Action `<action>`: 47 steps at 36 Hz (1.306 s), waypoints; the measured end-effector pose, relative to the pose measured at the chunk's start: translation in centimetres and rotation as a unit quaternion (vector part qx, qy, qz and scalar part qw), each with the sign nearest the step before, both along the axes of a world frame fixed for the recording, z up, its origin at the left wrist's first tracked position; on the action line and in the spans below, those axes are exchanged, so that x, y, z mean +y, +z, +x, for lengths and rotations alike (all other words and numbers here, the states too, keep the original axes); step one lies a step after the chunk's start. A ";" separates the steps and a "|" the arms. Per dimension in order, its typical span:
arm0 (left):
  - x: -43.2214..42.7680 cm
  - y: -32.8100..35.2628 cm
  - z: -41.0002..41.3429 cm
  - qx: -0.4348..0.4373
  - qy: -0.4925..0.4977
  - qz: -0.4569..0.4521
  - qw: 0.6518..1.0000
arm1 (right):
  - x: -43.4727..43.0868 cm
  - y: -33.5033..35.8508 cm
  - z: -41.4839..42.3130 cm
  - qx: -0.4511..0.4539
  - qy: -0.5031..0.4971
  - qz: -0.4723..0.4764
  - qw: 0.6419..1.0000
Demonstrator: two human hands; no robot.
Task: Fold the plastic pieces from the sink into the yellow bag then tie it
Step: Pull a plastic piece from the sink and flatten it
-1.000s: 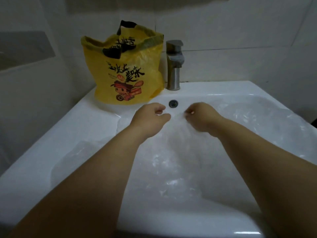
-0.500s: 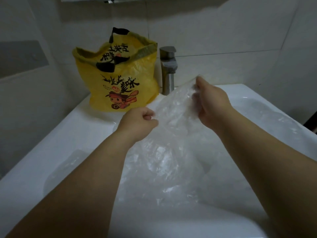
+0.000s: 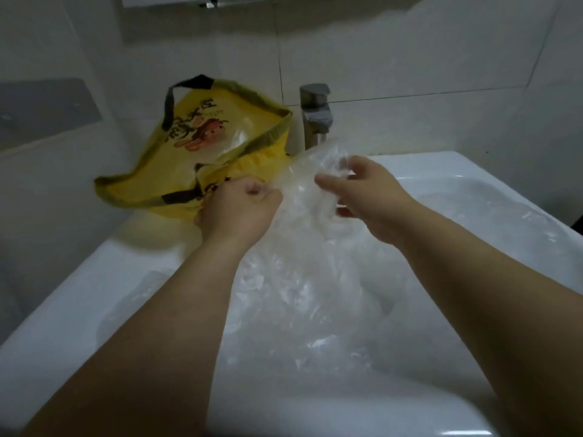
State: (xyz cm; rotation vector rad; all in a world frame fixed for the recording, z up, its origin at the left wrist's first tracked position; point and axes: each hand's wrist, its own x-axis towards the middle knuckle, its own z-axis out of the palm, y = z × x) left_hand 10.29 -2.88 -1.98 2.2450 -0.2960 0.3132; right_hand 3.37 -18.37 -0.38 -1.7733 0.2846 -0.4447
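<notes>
A yellow bag [image 3: 176, 181] with black handles and a cartoon print stands open on the sink's back left corner, its mouth tilted toward me. My left hand [image 3: 236, 212] is fisted at the bag's near rim, pinching an edge of the clear plastic sheet [image 3: 303, 187]. My right hand [image 3: 369, 193] grips the same sheet just right of the bag, lifted above the basin, thumb and fingers curled round it. The sheet hangs down into the sink, where more crumpled clear plastic [image 3: 315, 310] lies.
The white sink [image 3: 79, 310] fills the lower frame, its rim running along the left and front. A metal tap [image 3: 315, 115] stands behind the basin, right of the bag. Tiled walls close in at the back and left.
Both hands pinched the plastic low by the drain, then lifted it. They have since carried it left to the yellow bag, whose mouth now tips toward me.
</notes>
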 end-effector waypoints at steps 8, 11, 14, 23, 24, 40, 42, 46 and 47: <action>1.8 0.2 -0.3 -0.104 0.076 0.069 0.989 | 0.9 -0.8 0.1 -0.011 -0.069 -0.114 0.991; 2.0 1.0 -0.1 -0.128 0.057 0.083 0.987 | 1.7 -0.1 0.7 0.007 -0.105 -0.181 0.978; 2.6 2.0 1.4 -0.155 -0.001 0.114 0.981 | 2.6 1.1 1.4 -0.001 -0.162 -0.314 0.936; 4.5 5.6 6.8 -0.224 -0.068 0.147 0.961 | 5.6 2.0 7.1 0.017 0.016 -0.326 0.945; 4.8 5.4 7.3 -0.261 -0.061 0.167 0.949 | 5.6 1.6 7.6 0.043 0.034 -0.311 0.949; 3.5 1.5 13.9 0.036 0.038 -0.158 0.986 | 3.8 -0.8 16.1 0.020 -0.082 -0.183 0.980; 2.9 1.5 14.9 0.030 -0.005 -0.145 0.989 | 3.4 -0.8 16.6 0.014 -0.111 -0.195 0.974; 1.9 1.0 16.1 0.038 -0.017 -0.134 0.990 | 3.3 -0.9 16.7 0.019 -0.125 -0.185 0.975; 1.8 0.9 16.1 0.039 -0.007 -0.131 0.991 | 3.6 -0.9 16.5 0.034 -0.116 -0.197 0.973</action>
